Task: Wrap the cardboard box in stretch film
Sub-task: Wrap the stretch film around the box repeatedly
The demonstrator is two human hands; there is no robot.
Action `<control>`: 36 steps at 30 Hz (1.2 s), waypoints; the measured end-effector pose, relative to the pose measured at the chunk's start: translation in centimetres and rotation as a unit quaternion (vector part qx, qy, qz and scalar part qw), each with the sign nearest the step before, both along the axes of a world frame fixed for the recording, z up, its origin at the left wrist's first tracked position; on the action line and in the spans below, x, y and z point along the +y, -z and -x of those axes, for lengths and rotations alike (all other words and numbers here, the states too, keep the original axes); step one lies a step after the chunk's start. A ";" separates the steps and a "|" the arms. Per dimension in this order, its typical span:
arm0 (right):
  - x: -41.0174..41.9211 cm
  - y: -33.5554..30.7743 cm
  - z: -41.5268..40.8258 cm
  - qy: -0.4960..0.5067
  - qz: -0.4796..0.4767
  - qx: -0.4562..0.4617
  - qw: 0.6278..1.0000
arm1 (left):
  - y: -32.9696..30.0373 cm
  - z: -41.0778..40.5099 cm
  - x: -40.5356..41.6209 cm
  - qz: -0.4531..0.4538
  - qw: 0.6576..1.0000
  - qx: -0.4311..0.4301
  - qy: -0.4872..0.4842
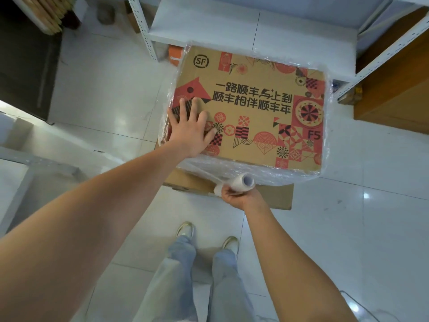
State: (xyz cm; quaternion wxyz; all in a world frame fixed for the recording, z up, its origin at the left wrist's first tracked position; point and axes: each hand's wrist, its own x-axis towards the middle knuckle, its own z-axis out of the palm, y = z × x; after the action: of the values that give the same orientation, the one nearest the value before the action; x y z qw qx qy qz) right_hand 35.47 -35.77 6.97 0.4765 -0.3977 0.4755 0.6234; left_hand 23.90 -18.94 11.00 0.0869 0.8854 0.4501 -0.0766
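A brown cardboard box with red and black printed patterns stands in front of me on a flat piece of cardboard. Clear stretch film is wound around its sides. My left hand lies flat, fingers spread, on the box's top near its left edge. My right hand grips a white roll of stretch film just below the box's near side. A strip of film runs from the roll up to the box's near left corner.
A white metal shelf rack stands right behind the box. A wooden cabinet is at the right, a dark door area at the upper left. My feet stand on the white tiled floor just before the cardboard.
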 end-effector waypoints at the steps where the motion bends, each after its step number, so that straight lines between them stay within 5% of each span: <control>1: -0.3 0.1 -0.5 0.007 0.005 0.002 1.000 | 0.2 0.0 -0.2 -0.012 1.000 0.008 0.001; 9: 1.1 0.2 -1.5 0.015 -0.001 0.011 1.000 | 0.1 0.0 0.0 -0.031 1.000 0.003 0.003; 16: -0.2 0.3 -2.8 -0.075 -0.013 0.051 0.996 | -0.9 -0.7 0.5 -0.021 0.999 0.033 0.003; 21: -1.3 0.9 -4.7 -0.176 -0.023 -0.010 0.984 | -1.4 -1.1 0.6 -0.003 0.999 0.034 0.007; 36: -4.4 1.8 -7.0 -0.024 -0.019 -0.007 1.000 | -1.6 -1.5 0.3 0.011 0.999 0.034 -0.022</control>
State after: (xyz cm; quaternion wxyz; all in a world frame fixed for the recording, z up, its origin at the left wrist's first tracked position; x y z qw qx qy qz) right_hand 42.44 -40.18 5.13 0.4720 -0.4049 0.4505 0.6406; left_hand 25.38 -18.65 12.55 0.0831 0.8712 0.4713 -0.1097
